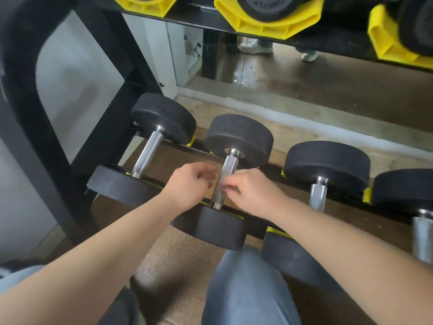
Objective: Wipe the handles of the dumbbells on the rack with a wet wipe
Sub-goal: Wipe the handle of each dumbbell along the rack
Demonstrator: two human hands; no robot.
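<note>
Knurled steel shows between the two hands: the handle [229,167] of the second dumbbell [239,137] on the lower shelf of the black rack [21,95]. The right hand [254,192] has its fingers [230,185] bunched together, pinching a pale, blurred wipe [223,186] against the middle of the handle. The left hand [191,181] hangs just left of those fingertips, loosely curled, holding nothing visible and apart from the bar. A first dumbbell [164,116] lies further left of the fingers; a third dumbbell [328,160] lies to their right. Yellow cradles [269,24] sit above on the upper shelf.
</note>
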